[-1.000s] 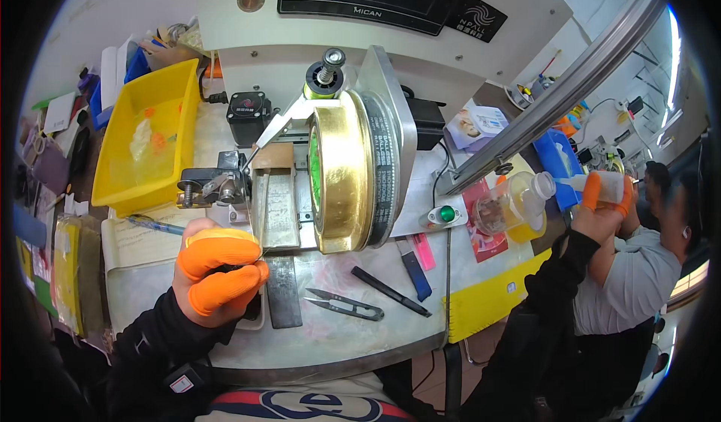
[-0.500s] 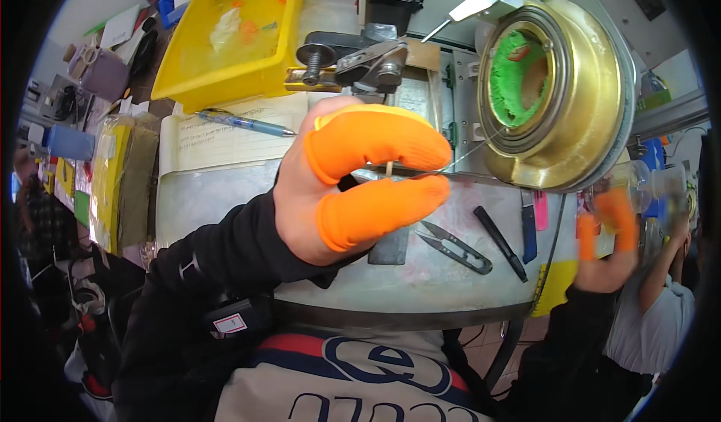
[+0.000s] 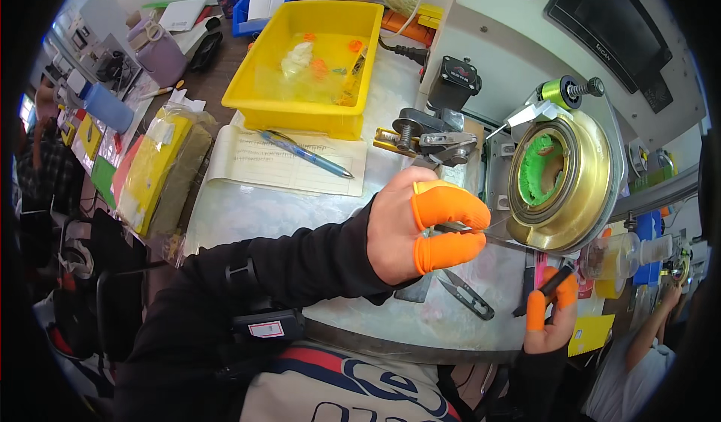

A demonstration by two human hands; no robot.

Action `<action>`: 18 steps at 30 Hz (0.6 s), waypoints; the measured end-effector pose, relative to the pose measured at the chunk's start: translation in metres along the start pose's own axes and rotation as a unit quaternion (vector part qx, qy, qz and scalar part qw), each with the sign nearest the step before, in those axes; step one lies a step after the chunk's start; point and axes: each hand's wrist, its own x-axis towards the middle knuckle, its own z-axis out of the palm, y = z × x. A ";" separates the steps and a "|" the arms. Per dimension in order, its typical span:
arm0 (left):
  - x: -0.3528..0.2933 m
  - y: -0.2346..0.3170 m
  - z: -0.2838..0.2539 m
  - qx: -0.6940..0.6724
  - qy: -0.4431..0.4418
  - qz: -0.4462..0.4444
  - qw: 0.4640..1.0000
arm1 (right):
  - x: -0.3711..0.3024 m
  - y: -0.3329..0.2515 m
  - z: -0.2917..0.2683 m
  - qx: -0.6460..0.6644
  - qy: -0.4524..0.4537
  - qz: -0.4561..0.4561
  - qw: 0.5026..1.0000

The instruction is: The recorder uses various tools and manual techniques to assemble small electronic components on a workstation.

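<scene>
Left to right. One stack of flat packets, yellow on top, lies at the bench's left edge. One sheet of paper carries one blue pen; behind it stands one yellow tray holding small orange and pale pieces.

One left hand, two fingers in orange cots, is pinched shut on one thin metal strip that runs rightward to the one brass-coloured ring with its green inner winding. One pair of small snips lies on the bench just below the hand, untouched.

One right hand, also orange-tipped, sits at the near bench edge, fingers closed on a small dark tool.

Open bench surface lies below the paper; the zone about the ring is crowded.
</scene>
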 end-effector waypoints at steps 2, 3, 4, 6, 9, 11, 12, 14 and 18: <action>-0.002 0.001 0.003 -0.010 0.023 -0.013 1.000 | -0.001 -0.005 0.002 0.114 0.004 0.077 0.991; -0.002 0.001 0.004 -0.023 0.044 -0.029 0.998 | 0.000 -0.009 0.002 0.157 -0.016 0.092 0.983; -0.001 -0.001 0.004 -0.021 0.045 -0.027 0.998 | 0.000 -0.007 0.004 0.175 -0.042 0.109 0.978; 0.001 -0.004 0.003 -0.040 0.039 0.012 0.998 | -0.001 0.007 0.006 0.189 -0.127 0.098 0.969; 0.001 0.002 0.002 -0.153 0.037 -0.119 0.980 | -0.001 -0.006 0.013 0.295 -0.025 0.108 0.949; 0.000 0.001 0.000 -0.122 0.045 -0.092 0.987 | 0.009 -0.030 0.006 0.315 0.017 0.016 0.949; 0.001 0.001 0.001 -0.097 0.052 -0.062 0.992 | 0.013 -0.039 -0.001 0.323 0.036 -0.037 0.945; 0.003 0.002 0.001 -0.121 0.050 -0.072 0.989 | 0.015 -0.049 -0.013 0.302 0.070 -0.089 0.947; -0.001 0.000 0.002 -0.155 0.036 -0.108 0.981 | 0.033 -0.080 0.008 0.235 0.201 -0.105 0.945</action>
